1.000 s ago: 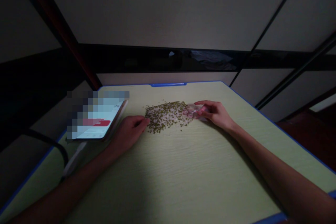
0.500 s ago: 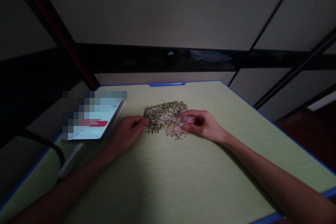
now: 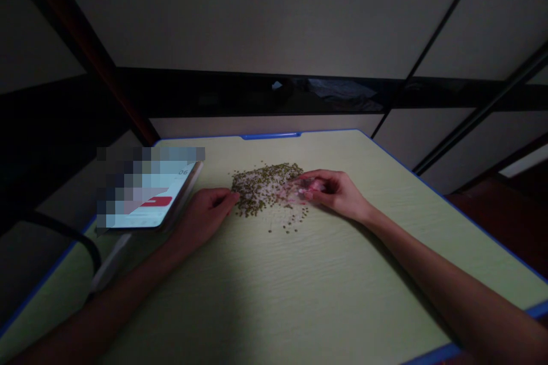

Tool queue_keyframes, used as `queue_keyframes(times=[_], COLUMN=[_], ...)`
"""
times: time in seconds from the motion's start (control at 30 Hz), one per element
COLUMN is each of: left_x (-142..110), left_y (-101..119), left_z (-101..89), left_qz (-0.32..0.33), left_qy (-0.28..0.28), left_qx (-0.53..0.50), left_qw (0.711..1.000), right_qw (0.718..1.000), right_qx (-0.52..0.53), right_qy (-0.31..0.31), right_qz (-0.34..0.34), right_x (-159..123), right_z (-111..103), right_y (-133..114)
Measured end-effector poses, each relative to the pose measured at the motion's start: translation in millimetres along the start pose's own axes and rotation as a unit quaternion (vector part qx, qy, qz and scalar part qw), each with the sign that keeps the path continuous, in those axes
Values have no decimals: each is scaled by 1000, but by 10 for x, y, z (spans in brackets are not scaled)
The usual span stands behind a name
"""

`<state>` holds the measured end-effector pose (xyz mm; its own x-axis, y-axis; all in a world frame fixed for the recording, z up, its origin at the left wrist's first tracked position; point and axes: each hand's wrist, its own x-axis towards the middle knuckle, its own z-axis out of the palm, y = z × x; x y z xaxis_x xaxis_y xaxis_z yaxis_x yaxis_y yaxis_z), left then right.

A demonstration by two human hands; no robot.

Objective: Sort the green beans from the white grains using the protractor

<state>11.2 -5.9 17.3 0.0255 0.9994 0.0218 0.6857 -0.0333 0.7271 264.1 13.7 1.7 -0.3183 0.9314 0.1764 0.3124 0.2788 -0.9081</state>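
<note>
A heap of small green beans (image 3: pixel 252 188), mixed with fine whitish bits, lies mid-table. My right hand (image 3: pixel 338 191) is closed at the heap's right side, thumb and fingers pinching a crumpled clear plastic bag (image 3: pixel 295 188) with pink marks. The bag lies partly over the beans. At the heap's left edge rests my left hand (image 3: pixel 212 205), thumb and forefinger pressed together; what is between them, if anything, is too small to make out. Several loose beans (image 3: pixel 287 232) lie scattered on the near side of the heap.
The pale table (image 3: pixel 342 296) has a blue edge. A phone (image 3: pixel 149 211) with a lit screen stands propped at the left, beside my left forearm, with a dark cable (image 3: pixel 88 242) near it. Behind the table rises a cabinet front (image 3: pixel 265 17).
My right hand has drawn the bag slightly up and away from the near side, uncovering loose beans on the table. The left hand stays at the heap's left edge.
</note>
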Motion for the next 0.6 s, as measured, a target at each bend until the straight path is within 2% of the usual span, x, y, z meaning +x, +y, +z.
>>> queue_keyframes(times=[0.13,0.37,0.6], left_x=[-4,-10,-3], left_y=[10,9,4], left_z=[-2,3,4], left_qz=[4,2,9], left_qy=[-1,-4,-5], left_qx=[-2,1,7], left_qw=[1000,1000,1000], right_qw=[999,995,993], right_qx=[20,58,57], right_qy=[44,45,71], right_qz=[17,72,75], right_x=[45,39,24], right_z=[-173,-497,-551], right_y=[68,155,139])
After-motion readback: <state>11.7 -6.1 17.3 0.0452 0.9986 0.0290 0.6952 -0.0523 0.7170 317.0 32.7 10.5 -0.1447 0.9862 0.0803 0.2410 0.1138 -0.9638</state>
